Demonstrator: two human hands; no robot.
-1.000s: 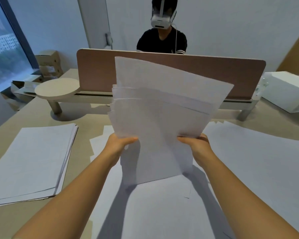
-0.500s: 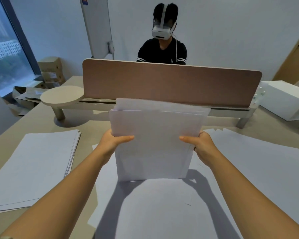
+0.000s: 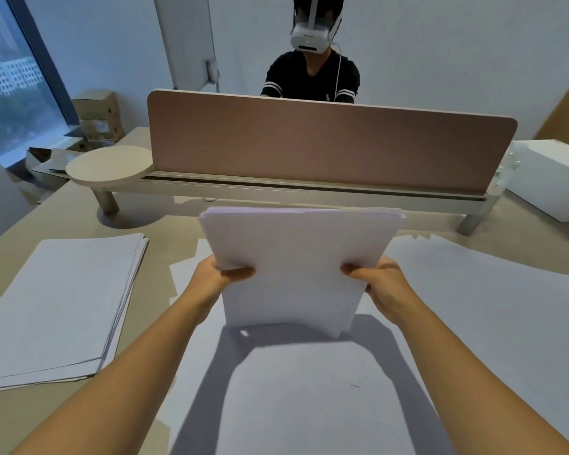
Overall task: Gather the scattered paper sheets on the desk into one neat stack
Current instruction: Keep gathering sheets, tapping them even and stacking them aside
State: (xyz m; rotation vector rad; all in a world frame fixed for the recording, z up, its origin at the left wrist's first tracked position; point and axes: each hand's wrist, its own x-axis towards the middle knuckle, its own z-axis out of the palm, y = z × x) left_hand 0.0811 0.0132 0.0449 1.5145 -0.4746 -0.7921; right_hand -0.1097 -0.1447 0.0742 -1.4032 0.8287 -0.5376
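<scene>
A bundle of white paper sheets (image 3: 296, 267) stands upright on its lower edge in the middle of the desk, its top edges nearly level. My left hand (image 3: 216, 274) grips its left side and my right hand (image 3: 380, 280) grips its right side, thumbs on the near face. The bundle's lower edge rests on loose white sheets (image 3: 309, 395) lying flat under it. More flat sheets (image 3: 493, 307) spread to the right. A separate stack of paper (image 3: 60, 303) lies on the left of the desk.
A brown divider panel (image 3: 326, 146) on a raised shelf runs across the back of the desk, with a round beige disc (image 3: 109, 165) at its left end. A white box (image 3: 552, 178) sits far right. A person in a headset (image 3: 311, 64) sits behind the divider.
The fanned, uneven sheets have dropped down between my hands and their top edges have come level. The bundle now stands lower on the desk.
</scene>
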